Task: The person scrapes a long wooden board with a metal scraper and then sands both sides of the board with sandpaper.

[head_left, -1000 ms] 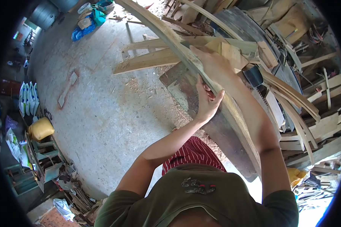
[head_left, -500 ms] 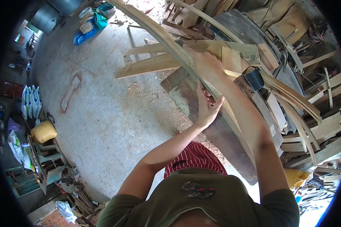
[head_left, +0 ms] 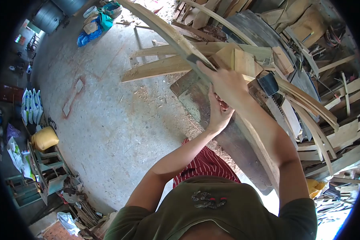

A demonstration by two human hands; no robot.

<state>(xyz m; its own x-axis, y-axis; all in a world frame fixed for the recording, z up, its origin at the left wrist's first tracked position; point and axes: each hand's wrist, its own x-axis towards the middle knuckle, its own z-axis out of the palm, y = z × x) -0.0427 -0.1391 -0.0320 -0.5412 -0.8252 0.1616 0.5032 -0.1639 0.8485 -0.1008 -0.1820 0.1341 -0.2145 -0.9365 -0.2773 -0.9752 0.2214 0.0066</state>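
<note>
A long curved strip of wood (head_left: 164, 32) runs from the top of the view down toward my body. My left hand (head_left: 220, 114) is closed around its left side near the middle, fingers curling under the edge. My right hand (head_left: 230, 86) lies over the strip just above, closed on a flat dark grey block (head_left: 201, 62) that looks like a sanding block. One end of the block sticks out past the fingers and rests along the wood's upper face. Under the strip stands a worn wooden bench (head_left: 244, 154); the right forearm hides part of the strip.
Two planks (head_left: 158, 69) stick out left from the bench. A saw blade (head_left: 277, 110) and a dark cup-like object (head_left: 268, 84) lie right of my forearm, among curved offcuts (head_left: 308, 104). Shavings litter the concrete floor (head_left: 108, 120). A yellow jerrycan (head_left: 45, 139) stands far left.
My right hand has slid along the strip toward my body, bringing the dark block with it. The left hand keeps its place on the wood.
</note>
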